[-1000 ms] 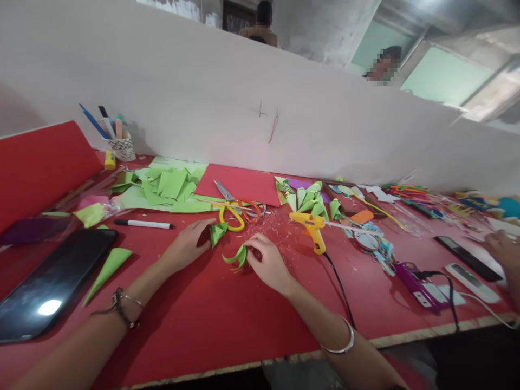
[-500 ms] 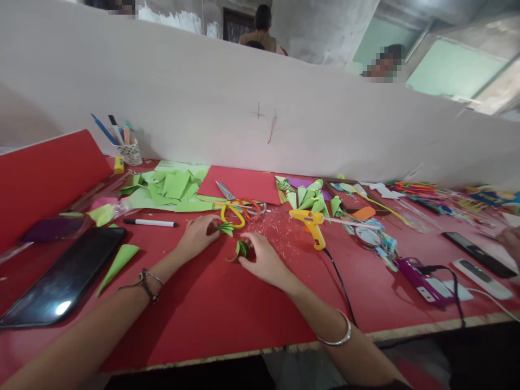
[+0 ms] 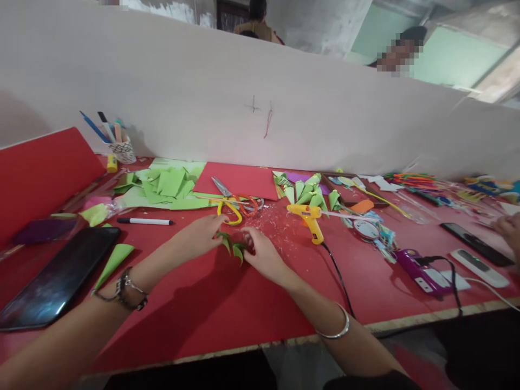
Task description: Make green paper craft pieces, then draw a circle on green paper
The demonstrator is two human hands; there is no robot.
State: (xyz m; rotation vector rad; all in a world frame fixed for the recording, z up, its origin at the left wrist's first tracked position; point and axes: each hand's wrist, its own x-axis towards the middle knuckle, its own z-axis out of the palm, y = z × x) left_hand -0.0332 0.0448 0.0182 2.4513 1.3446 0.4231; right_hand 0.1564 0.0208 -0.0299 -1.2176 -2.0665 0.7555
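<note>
My left hand (image 3: 203, 234) has its fingers closed on a small green paper piece (image 3: 226, 242), cut into pointed strips. Close by on the right, my right hand (image 3: 264, 257) pinches a curled green paper piece (image 3: 238, 251). The two pieces meet or overlap between my fingertips; whether they are joined I cannot tell. Just beyond my left hand lie scissors (image 3: 228, 212) with yellow and orange handles. A yellow glue gun (image 3: 312, 222) rests on the table to the right of my hands.
Green paper cutouts (image 3: 168, 184) and a red sheet (image 3: 239, 180) lie at the back, beside several green paper cones (image 3: 306, 192). At left are a black phone (image 3: 60, 276), a marker (image 3: 145, 221) and a loose green cone (image 3: 114, 264). A purple power strip (image 3: 422, 273) and another person's hand (image 3: 507, 230) are at right.
My hands have come closer together, and the two green paper pieces, apart before, now meet. The view has shifted slightly.
</note>
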